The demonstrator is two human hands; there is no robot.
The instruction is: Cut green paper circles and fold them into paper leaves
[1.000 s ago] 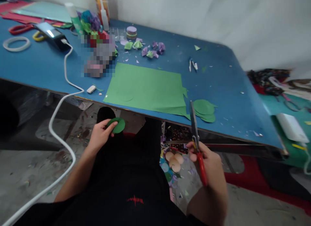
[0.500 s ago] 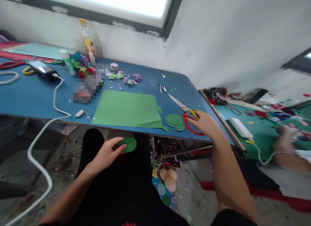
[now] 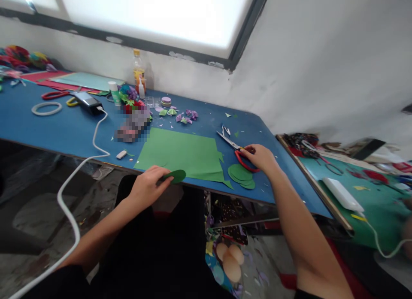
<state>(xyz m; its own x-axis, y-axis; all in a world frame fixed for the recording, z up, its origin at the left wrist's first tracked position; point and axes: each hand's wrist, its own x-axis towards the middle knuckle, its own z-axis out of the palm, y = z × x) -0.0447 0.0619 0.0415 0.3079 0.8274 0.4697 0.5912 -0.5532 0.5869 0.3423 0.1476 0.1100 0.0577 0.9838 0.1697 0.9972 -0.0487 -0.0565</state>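
My left hand (image 3: 148,185) is at the table's front edge, thumb and fingers pinching a dark green paper circle (image 3: 177,176). The circle is tilted and overlaps the near edge of a green paper sheet (image 3: 183,153) lying on the blue table (image 3: 206,105). To the right, my right hand (image 3: 261,156) is closed on the handle of a pair of scissors (image 3: 247,162) with red and yellow grips. Their blades point to the back left, low over the table; my fingers hide part of the handle. A small pile of green paper circles (image 3: 240,173) lies just below the scissors.
Behind the sheet lie crumpled purple and green paper pieces (image 3: 186,116). A bottle (image 3: 138,71), a glue stick (image 3: 113,93) and a black device (image 3: 88,102) with a white cable (image 3: 69,211) are at the left. A green table (image 3: 380,213) adjoins on the right.
My left hand has risen to the table edge with the paper circle, which now tilts more edge-on. My right hand has drawn the scissors leftward over the table. The camera view has shifted.
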